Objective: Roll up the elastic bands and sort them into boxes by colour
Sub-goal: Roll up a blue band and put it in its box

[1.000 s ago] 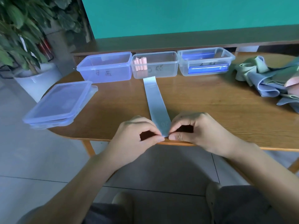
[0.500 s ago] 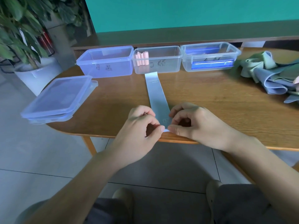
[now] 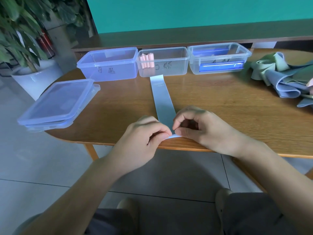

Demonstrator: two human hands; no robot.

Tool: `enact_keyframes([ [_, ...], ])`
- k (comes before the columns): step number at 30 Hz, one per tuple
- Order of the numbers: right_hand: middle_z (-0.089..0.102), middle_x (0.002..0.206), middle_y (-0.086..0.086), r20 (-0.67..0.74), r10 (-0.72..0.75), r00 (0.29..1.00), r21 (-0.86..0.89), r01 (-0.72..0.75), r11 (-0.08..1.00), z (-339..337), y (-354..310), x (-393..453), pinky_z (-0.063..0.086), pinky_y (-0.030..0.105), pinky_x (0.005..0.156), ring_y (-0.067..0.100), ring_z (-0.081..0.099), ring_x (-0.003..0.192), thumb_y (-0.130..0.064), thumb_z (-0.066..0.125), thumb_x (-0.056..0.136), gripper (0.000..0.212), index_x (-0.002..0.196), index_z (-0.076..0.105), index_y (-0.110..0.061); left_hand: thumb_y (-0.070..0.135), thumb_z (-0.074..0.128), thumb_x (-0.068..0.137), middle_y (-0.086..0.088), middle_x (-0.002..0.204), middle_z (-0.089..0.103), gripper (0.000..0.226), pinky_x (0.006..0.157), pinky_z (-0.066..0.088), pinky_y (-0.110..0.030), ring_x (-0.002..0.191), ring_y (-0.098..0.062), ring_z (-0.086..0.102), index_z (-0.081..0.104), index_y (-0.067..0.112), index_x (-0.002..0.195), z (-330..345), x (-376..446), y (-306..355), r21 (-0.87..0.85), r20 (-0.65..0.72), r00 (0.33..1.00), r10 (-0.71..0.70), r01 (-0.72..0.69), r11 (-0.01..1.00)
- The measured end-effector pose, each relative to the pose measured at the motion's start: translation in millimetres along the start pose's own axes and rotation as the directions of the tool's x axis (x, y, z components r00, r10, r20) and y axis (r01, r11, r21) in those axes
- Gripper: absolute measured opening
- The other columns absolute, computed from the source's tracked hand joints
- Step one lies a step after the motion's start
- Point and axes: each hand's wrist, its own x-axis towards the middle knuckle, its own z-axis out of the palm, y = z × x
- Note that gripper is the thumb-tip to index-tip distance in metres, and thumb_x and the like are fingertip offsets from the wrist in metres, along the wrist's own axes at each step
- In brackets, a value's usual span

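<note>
Broadly, a wooden table [image 3: 220,102] carries three boxes [image 3: 163,62] at twelve o'clock and loose bands [image 3: 284,78] at two. Centrally a pale blue band [image 3: 161,97] lies flat; left hand [image 3: 144,133] and right hand [image 3: 201,126] both pinch its six-o'clock end.

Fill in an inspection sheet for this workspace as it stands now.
Surface: wooden table, rounded near edge.
Job's things: pale blue band flat, running towards three open boxes; blue box; middle box with pink rolls; right box with a blue item inside; unrolled bands heaped right.
Clutter: stacked lids overhanging the table's left edge.
Grippers: left hand and right hand pinch the band's near end.
Cables: nothing seen.
Surroundings: potted plant, teal wall, tiled floor.
</note>
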Motion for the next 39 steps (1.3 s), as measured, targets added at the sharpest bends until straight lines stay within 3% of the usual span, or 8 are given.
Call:
enact_keyframes([
  [5, 0.064, 0.103, -0.006, 0.018, -0.076, 0.997, -0.039, 0.077, 0.996, 0.0, 1.4, -0.9, 0.05, 0.037, 0.084, 0.019, 0.062, 0.095, -0.02, 0.07, 0.095, 0.009, 0.098, 0.072, -0.028, 0.029, 0.075, 0.087, 0.016, 0.088, 0.059, 0.007, 0.071, 0.041, -0.008, 0.086, -0.005, 0.058, 0.078, 0.025, 0.092, -0.5, 1.6, 3.6, -0.014, -0.024, 0.997, -0.078, 0.077, 0.997],
  [8, 0.063, 0.104, -0.007, 0.055, -0.123, 0.991, -0.109, 0.128, 0.986, 0.2, 1.3, -1.8, 0.05, 0.04, 0.086, 0.019, 0.062, 0.1, -0.022, 0.066, 0.098, 0.009, 0.101, 0.072, -0.029, 0.03, 0.076, 0.087, 0.015, 0.089, 0.059, 0.005, 0.07, 0.042, -0.01, 0.087, -0.006, 0.058, 0.077, 0.026, 0.089, 0.5, 2.9, 3.8, -0.013, -0.029, 0.994, -0.106, 0.106, 0.994],
  [11, 0.063, 0.108, -0.008, 0.073, -0.131, 0.989, -0.141, 0.141, 0.98, -1.7, 1.1, -3.8, 0.049, 0.033, 0.091, 0.015, 0.061, 0.107, -0.025, 0.065, 0.098, 0.009, 0.102, 0.073, -0.028, 0.03, 0.074, 0.088, 0.013, 0.093, 0.057, 0.006, 0.073, 0.046, -0.017, 0.088, -0.006, 0.057, 0.074, 0.024, 0.089, 1.8, 3.8, 3.1, 0.003, -0.025, 0.993, -0.115, 0.115, 0.993],
  [15, 0.062, 0.113, -0.008, 0.035, -0.072, 0.997, -0.116, 0.076, 0.99, -3.1, -0.8, -5.1, 0.044, 0.016, 0.092, 0.009, 0.061, 0.108, -0.03, 0.076, 0.089, 0.009, 0.098, 0.077, -0.029, 0.031, 0.07, 0.089, 0.012, 0.098, 0.054, 0.007, 0.074, 0.044, -0.015, 0.09, -0.005, 0.055, 0.072, 0.024, 0.089, 1.9, 5.4, 2.8, 0.03, -0.014, 0.993, -0.114, 0.114, 0.993],
  [21, 0.059, 0.113, -0.013, -0.026, -0.002, 1.0, -0.139, -0.002, 0.99, -1.6, -2.3, -1.5, 0.037, 0.007, 0.086, 0.001, 0.059, 0.106, -0.03, 0.077, 0.087, 0.001, 0.088, 0.077, -0.029, 0.034, 0.062, 0.091, 0.012, 0.099, 0.051, 0.015, 0.076, 0.037, -0.008, 0.089, -0.003, 0.053, 0.068, 0.022, 0.086, 1.4, 6.4, 2.6, 0.049, -0.006, 0.993, -0.121, 0.122, 0.991],
  [32, 0.058, 0.109, -0.019, -0.09, 0.194, 0.977, -0.158, -0.206, 0.966, -6.4, -7.5, 9.1, 0.037, 0.007, 0.071, -0.004, 0.056, 0.089, -0.043, 0.079, 0.082, 0.021, 0.07, 0.071, -0.028, 0.032, 0.067, 0.092, 0.014, 0.1, 0.048, 0.01, 0.072, 0.038, -0.006, 0.092, 0.002, 0.052, 0.066, 0.023, 0.088, 1.7, 11.8, 1.6, 0.058, -0.027, 0.977, -0.21, 0.211, 0.976],
  [36, 0.059, 0.109, -0.019, -0.098, 0.22, 0.971, -0.168, -0.234, 0.958, -7.5, -7.4, 10.9, 0.036, 0.008, 0.07, -0.004, 0.056, 0.088, -0.044, 0.08, 0.081, 0.025, 0.069, 0.071, -0.025, 0.014, 0.066, 0.093, 0.013, 0.088, 0.057, 0.009, 0.068, 0.04, -0.012, 0.084, -0.007, 0.055, 0.068, 0.021, 0.088, 1.1, 12.6, 3.0, -0.011, -0.007, 0.996, -0.093, 0.093, 0.996],
  [39, 0.059, 0.109, -0.019, -0.099, 0.231, 0.968, -0.176, -0.245, 0.953, -6.7, -7.3, 11.6, 0.038, 0.013, 0.072, -0.003, 0.057, 0.089, -0.045, 0.079, 0.082, 0.026, 0.069, 0.07, -0.025, 0.016, 0.064, 0.095, 0.013, 0.089, 0.061, 0.009, 0.072, 0.041, -0.012, 0.088, -0.006, 0.057, 0.071, 0.02, 0.092, 0.1, 11.2, -1.2, -0.005, 0.013, 0.999, -0.042, 0.042, 0.999],
])
